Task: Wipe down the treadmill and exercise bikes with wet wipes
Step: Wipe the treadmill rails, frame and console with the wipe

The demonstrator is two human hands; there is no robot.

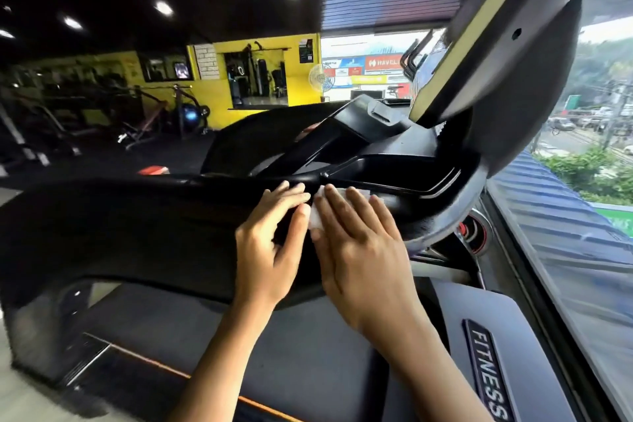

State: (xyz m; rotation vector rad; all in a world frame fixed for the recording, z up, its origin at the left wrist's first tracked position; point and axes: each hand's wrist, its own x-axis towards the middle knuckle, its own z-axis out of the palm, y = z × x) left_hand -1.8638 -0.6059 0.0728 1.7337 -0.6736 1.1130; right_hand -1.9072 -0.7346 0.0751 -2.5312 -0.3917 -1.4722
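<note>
A black treadmill console (137, 226) fills the middle of the view, its handrail curving across from left to right. My right hand (356, 243) lies flat with straight fingers on a white wet wipe (317, 216), pressing it against the console top near the tray (394, 164). Only the wipe's left edge and a strip by the fingertips show. My left hand (270, 243) rests beside it on the console, fingers extended, thumb touching the wipe's edge. The treadmill's grey side panel with the word FITNESS (488, 373) lies at the lower right.
The treadmill belt (191, 329) with an orange edge stripe runs below the console. A large window (582, 181) on the right looks onto a street. Other gym machines (102, 113) and a yellow wall (301, 79) stand far back left. A red knob (464, 228) sits right of the console.
</note>
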